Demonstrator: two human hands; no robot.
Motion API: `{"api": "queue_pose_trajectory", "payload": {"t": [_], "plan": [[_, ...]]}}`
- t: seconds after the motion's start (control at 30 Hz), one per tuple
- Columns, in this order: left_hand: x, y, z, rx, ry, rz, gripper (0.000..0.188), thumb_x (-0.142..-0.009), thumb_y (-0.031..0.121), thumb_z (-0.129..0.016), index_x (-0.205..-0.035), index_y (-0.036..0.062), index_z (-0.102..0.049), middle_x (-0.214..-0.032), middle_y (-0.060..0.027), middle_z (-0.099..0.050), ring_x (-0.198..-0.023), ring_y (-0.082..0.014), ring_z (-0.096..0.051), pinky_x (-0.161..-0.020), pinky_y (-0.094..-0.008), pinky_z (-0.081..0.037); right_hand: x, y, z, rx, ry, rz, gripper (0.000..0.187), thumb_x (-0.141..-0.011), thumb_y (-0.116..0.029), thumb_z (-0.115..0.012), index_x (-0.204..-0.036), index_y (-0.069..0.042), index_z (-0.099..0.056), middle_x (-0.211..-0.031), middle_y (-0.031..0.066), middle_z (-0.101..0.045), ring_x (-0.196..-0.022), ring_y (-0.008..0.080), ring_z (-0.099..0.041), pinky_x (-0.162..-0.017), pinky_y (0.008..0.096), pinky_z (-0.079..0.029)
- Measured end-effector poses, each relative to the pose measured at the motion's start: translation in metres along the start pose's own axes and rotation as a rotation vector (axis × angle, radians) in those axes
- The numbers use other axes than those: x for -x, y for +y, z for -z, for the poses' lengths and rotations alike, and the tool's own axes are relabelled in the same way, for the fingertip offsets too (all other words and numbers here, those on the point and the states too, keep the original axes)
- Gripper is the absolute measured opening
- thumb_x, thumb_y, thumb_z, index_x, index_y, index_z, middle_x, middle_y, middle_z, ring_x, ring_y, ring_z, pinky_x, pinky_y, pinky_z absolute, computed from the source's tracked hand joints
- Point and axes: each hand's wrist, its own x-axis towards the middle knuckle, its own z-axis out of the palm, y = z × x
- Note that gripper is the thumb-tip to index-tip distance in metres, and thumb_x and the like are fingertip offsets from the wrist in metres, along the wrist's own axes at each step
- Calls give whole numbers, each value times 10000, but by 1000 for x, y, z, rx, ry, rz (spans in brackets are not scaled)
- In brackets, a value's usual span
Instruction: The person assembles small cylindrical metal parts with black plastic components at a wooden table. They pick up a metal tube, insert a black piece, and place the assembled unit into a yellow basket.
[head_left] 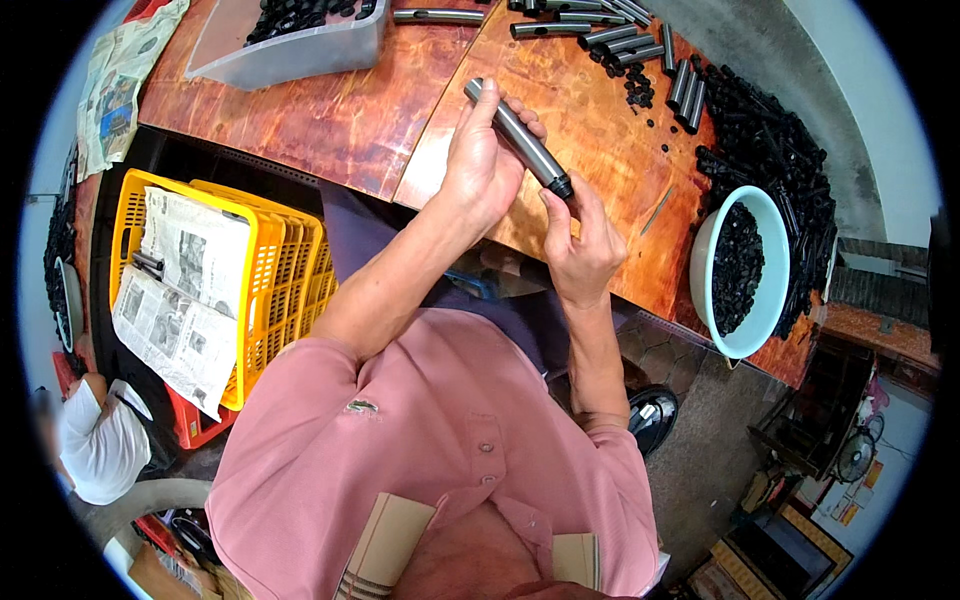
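Observation:
A dark grey metal tube (527, 143) slants over the near edge of the wooden table (610, 190). My left hand (478, 165) is wrapped round its upper part, thumb along the side. At its lower right end sits a black plastic end piece (562, 187), pinched by the thumb and fingers of my right hand (585, 250). How deep that piece goes into the tube cannot be seen. Several similar metal tubes (615, 42) lie at the far side, with small black caps (640, 90) scattered beside them.
Right of my hands, a pale blue basin (768, 325) holds small black parts. Behind it spreads a heap of black pieces (795, 150). A translucent bin (300, 66) stands far left. Below it is a yellow crate (245, 300) with newspaper (190, 250). A person in white (105, 440) is at left.

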Motion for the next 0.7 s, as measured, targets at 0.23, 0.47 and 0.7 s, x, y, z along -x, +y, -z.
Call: {"api": "queue_pose_trajectory", "payload": {"t": [0.23, 0.47, 0.7], "plan": [[0, -4, -2, -14, 72, 4, 267, -1009, 331, -600, -974, 81, -516, -827, -44, -523, -773, -175, -529, -748, -331, -530, 0, 11, -2, 9, 14, 113, 353, -847, -96, -775, -1131, 58, -632, -847, 189, -709, -638, 245, -716, -558, 332, -545], [2, -4, -1, -3, 21, 34, 247, -1014, 323, -594, -994, 97, -495, -843, -45, -505, -758, -166, -515, -714, -315, -524, 1, 4, 0, -111, -6, -30, 346, -825, -85, -793, -1119, 17, -644, -877, 170, -715, -651, 251, -718, -579, 335, -550], [7, -5, -2, 21, -76, 16, 262, -1031, 342, -554, -1056, 89, -490, -878, -39, -490, -744, -142, -478, -691, -282, -498, 7, -4, 3, -198, -2, -195, 324, -831, -81, -794, -1106, 21, -657, -897, 167, -727, -749, 237, -740, -646, 319, -574]]}}
